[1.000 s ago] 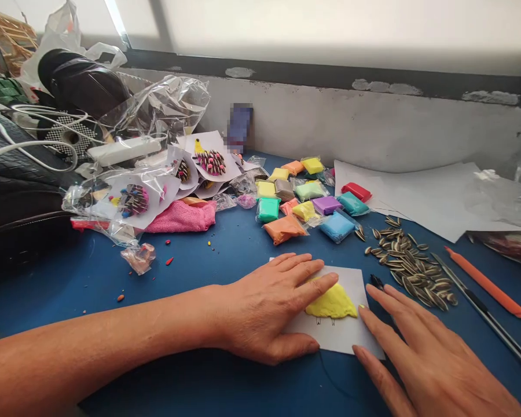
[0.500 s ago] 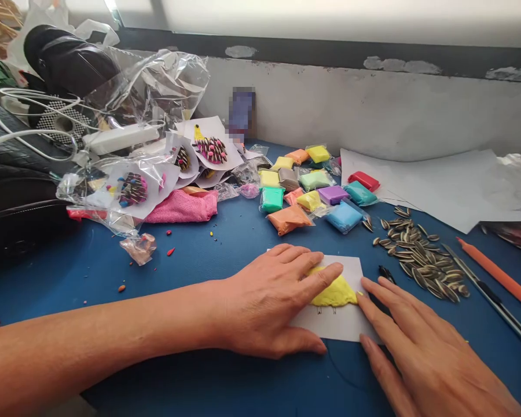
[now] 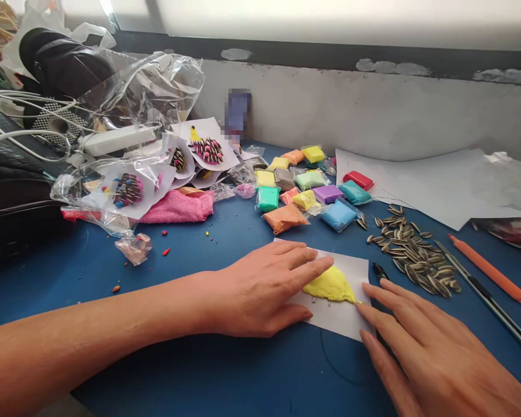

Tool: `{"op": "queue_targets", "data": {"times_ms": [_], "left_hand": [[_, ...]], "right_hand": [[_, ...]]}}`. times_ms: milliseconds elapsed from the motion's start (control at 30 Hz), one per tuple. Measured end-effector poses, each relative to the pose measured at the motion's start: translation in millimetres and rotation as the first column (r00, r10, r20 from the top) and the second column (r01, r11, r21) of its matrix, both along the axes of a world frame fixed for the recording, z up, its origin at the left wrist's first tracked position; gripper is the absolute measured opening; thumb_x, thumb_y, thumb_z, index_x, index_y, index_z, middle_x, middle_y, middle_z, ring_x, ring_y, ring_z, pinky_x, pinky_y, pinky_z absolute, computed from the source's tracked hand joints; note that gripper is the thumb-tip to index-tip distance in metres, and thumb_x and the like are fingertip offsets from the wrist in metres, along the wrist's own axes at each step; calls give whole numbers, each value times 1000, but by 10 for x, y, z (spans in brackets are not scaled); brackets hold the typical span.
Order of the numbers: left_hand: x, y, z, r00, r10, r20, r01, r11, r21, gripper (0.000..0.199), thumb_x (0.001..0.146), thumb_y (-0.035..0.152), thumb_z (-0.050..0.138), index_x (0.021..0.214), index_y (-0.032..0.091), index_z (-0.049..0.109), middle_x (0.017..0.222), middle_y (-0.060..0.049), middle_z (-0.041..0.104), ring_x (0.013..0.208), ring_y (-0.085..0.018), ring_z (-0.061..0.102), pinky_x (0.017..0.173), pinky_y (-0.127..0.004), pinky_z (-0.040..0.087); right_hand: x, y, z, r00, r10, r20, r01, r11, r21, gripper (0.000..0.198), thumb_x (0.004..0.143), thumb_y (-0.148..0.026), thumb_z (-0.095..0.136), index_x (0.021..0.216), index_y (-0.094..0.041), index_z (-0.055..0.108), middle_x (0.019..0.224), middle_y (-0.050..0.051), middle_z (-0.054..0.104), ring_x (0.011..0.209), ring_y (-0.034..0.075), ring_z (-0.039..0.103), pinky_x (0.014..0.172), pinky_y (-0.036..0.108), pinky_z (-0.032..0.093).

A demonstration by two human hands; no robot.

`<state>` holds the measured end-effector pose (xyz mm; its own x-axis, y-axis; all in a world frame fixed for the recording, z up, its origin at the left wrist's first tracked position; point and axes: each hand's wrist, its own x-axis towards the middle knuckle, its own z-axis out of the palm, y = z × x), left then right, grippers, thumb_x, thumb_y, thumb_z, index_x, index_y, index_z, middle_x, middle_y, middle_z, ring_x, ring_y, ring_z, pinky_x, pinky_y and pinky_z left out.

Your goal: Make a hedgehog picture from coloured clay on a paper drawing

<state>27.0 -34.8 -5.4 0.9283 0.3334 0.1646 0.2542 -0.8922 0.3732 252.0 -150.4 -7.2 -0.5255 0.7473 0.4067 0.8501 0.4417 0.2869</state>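
Observation:
A flattened piece of yellow modelling clay [image 3: 330, 284] lies on a small white sheet of paper [image 3: 347, 324], with short pen marks drawn below the clay. My left hand [image 3: 269, 289] rests over the sheet's left part, fingers stretched out, its fingertips at the clay's left side and hiding some of it. At the right edge of the paper is my right hand [image 3: 417, 341], fingers apart; the index fingertip touches the paper by the clay's pointed right end. A black pen cap [image 3: 379, 271] shows just beyond the right hand.
Wrapped clay blocks [image 3: 286, 217] in several colours lie behind the sheet. Sunflower seeds [image 3: 421, 260], a pen [image 3: 481, 289] and an orange stick-shaped tool [image 3: 490, 267] are on the right. Seed-covered clay figures [image 3: 206, 149], a pink cloth [image 3: 178, 207] and plastic bags crowd the left.
The paper with the yellow clay has turned slightly clockwise under my hands. My left hand has shifted a little left and up, uncovering more of the clay; the view has moved slightly.

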Motion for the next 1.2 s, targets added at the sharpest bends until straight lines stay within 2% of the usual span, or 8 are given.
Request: {"op": "queue_targets", "data": {"times_ms": [133,233,333,400,600,900,1067,1200], "left_hand": [[0,16,-6,1000,-2,-12,1,999,-42,66,94,37,56,148,7,32,147,-18,46,136,-28,42,114,-41,34],[4,24,-3,1000,-6,-18,5,999,-34,66,94,38,56,147,6,34,146,-19,46,135,-29,43,113,-41,34],[8,25,-4,1000,-6,-20,6,1000,-22,65,94,37,57,146,6,35,147,-18,46,135,-29,43,113,-41,35],[13,23,-3,1000,-7,-14,6,1000,-27,63,94,37,56,146,8,36,146,-18,46,135,-29,42,113,-42,35],[16,21,21,1000,-15,-17,14,999,-46,62,93,36,57,145,8,37,146,-18,47,136,-30,42,114,-44,35],[7,29,-8,1000,-12,7,12,999,-43,62,93,37,58,145,10,38,145,-18,48,135,-30,44,114,-45,36],[15,30,-4,1000,-11,-18,11,999,-43,64,93,38,57,145,7,36,145,-18,48,136,-29,42,114,-43,36],[12,37,-8,1000,-11,2,11,999,-53,64,93,37,59,145,9,37,145,-18,48,136,-29,43,114,-43,36]], "right_hand": [[-6,5,40,999,-6,46,6,1000,10,40,96,-23,38,103,-6,73,108,20,72,105,31,64,87,44,46],[-12,-11,33,993,-21,113,17,999,33,45,96,-27,37,106,0,72,113,26,70,107,36,63,83,47,47],[-48,-40,-11,985,-15,173,5,998,55,48,94,-34,38,102,-1,73,118,29,67,115,41,60,83,49,48],[-87,-57,-56,982,-33,184,19,997,76,49,93,-38,40,103,-3,73,121,28,66,117,40,60,84,48,49],[-129,-53,-155,979,-52,198,38,997,72,50,92,-39,41,108,-2,71,127,28,64,118,36,61,87,45,51],[5,-26,-45,988,-47,145,35,996,78,50,94,-37,40,109,1,69,124,31,63,119,42,57,86,51,49],[-71,-31,-131,989,-43,143,37,998,50,50,93,-38,42,110,1,69,127,32,61,121,41,57,84,50,52],[-49,-28,-159,992,-37,123,32,999,38,51,94,-40,41,113,-2,68,131,29,59,125,40,55,85,49,53]]}}
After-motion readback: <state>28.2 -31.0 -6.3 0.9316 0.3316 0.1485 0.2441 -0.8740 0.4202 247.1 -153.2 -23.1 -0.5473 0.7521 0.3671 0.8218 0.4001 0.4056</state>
